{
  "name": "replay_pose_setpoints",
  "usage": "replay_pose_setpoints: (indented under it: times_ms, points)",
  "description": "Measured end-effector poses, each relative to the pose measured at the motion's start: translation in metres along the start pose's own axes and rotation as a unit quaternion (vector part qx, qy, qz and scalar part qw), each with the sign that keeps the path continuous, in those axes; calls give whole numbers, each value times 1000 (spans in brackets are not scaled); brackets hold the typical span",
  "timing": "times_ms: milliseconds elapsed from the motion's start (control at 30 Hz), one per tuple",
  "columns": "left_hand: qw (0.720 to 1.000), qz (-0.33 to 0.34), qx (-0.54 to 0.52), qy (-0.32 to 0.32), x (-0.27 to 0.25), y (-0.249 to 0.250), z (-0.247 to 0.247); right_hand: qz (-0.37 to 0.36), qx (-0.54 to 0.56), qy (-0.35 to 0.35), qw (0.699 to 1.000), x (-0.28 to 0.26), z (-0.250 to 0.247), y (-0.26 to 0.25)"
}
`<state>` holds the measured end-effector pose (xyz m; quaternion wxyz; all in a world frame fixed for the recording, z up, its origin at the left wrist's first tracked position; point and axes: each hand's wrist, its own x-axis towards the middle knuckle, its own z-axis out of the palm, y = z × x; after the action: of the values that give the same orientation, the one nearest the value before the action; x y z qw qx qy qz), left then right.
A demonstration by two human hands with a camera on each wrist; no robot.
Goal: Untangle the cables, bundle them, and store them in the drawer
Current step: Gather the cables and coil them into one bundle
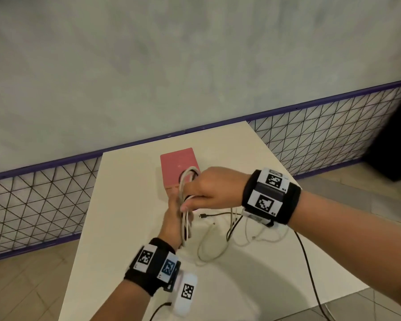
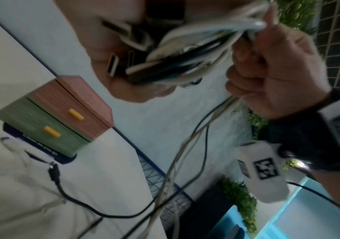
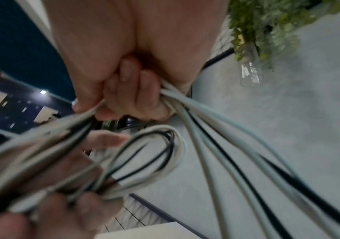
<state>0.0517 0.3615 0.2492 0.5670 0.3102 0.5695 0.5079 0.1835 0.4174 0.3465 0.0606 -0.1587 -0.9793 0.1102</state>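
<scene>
A coil of white and black cables (image 1: 186, 218) is held upright above the white table (image 1: 130, 205), in front of the small drawer box (image 1: 178, 166). My left hand (image 1: 173, 216) grips the coil's lower part, with plugs lying against its palm (image 2: 114, 64). My right hand (image 1: 200, 193) has its fingers (image 3: 136, 87) curled round the strands at the coil's top. From it, loose cable tails (image 1: 208, 246) trail down to the table. The box shows a pink drawer (image 2: 71, 103) over a green drawer (image 2: 40, 127); both are closed and have yellow handles.
A black cable with its plug (image 1: 203, 216) lies on the table just right of the coil. A mesh fence with a purple rail (image 1: 44, 193) runs behind the table under a grey wall. The table's front right edge (image 1: 333, 293) drops to a tiled floor.
</scene>
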Motion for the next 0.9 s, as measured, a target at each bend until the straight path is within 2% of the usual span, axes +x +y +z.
replay_pose_setpoints:
  times_ms: [133, 200, 300, 433, 567, 800, 900]
  points:
    - [987, -83, -57, -125, -10, -5, 7, -19, -84, 41, 995, 1, -8, 12]
    - [975, -114, -61, -179, -15, -9, 9, 29, -92, 44, 994, 2, -9, 24]
    - [963, -145, -28, -224, -25, -8, 12, 85, -53, 6, 995, 1, -3, 34]
    - [960, -134, 99, -226, -33, -11, 9, 117, 44, -6, 992, 0, 9, 37]
    - [959, -155, 102, -216, -33, -8, 4, 157, 140, 28, 977, -6, 16, 47]
    - [960, -143, 105, -214, -32, 0, -5, 224, 332, -90, 912, -23, 21, 53]
    - [966, -125, 57, -219, -32, 6, -6, 215, 399, -88, 887, -26, 26, 47]
